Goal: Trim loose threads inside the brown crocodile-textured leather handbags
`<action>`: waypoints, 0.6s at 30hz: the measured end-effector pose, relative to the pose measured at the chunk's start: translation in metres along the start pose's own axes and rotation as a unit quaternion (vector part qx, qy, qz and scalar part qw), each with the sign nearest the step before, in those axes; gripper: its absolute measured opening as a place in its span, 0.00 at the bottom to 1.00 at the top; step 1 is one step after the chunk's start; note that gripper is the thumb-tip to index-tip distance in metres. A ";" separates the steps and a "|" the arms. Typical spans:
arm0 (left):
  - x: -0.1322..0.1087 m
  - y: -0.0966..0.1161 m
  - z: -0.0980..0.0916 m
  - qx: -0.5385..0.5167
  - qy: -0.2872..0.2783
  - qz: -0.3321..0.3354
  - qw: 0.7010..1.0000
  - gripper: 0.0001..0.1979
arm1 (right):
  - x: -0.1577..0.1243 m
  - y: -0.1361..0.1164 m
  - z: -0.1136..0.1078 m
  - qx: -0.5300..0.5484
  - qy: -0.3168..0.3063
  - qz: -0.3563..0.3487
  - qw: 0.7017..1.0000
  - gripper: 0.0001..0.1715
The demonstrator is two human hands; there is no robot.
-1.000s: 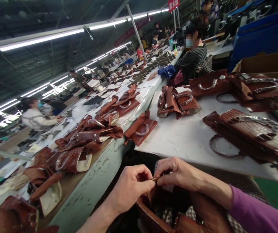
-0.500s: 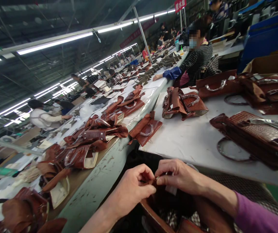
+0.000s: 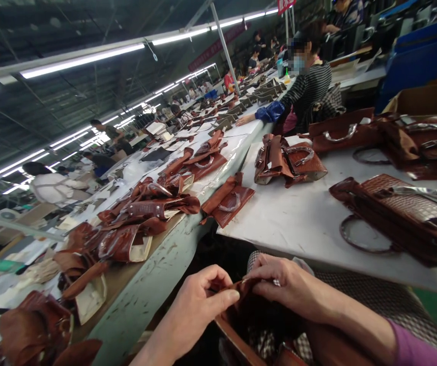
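Observation:
A brown leather handbag sits at the bottom centre in front of me, its opening facing up and its inside dark. My left hand pinches the upper edge of the bag between thumb and fingers. Close beside it, my right hand has thumb and fingers closed on the same edge. The fingertips are only a short gap apart. Most of the bag's lower body lies beyond the frame or behind my hands and wrists.
Several brown handbags crowd the long pale table on the left. More bags, including a crocodile-textured handbag, lie on the white table at right. A co-worker in a striped top reaches across the far table.
My right hand has shifted slightly lower and its fingers have changed position on the bag's edge. My left hand has moved a little left and down. The co-worker's head has turned slightly.

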State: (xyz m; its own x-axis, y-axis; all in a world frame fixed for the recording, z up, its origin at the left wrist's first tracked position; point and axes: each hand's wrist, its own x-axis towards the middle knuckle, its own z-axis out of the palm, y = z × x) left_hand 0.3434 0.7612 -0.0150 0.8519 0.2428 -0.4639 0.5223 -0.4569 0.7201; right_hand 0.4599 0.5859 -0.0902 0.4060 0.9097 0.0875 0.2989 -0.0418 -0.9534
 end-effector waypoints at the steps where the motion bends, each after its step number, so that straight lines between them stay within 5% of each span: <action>1: 0.000 -0.002 0.001 0.003 0.002 0.000 1.000 0.08 | -0.002 0.000 -0.001 0.004 -0.003 0.008 1.000 0.10; 11: 0.002 0.005 0.002 0.090 0.029 0.029 0.995 0.08 | -0.003 -0.001 -0.015 0.038 -0.086 0.069 0.993 0.15; 18: 0.007 0.012 0.005 0.107 0.060 0.070 0.990 0.10 | 0.019 -0.016 -0.025 -0.129 -0.114 0.012 0.985 0.16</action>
State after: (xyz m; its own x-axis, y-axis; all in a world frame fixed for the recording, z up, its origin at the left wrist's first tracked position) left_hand 0.3557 0.7530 -0.0121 0.9203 0.2585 -0.2936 0.3902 -0.6616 0.6404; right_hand 0.4840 0.5936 -0.0664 0.2200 0.9751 -0.0296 0.5129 -0.1414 -0.8467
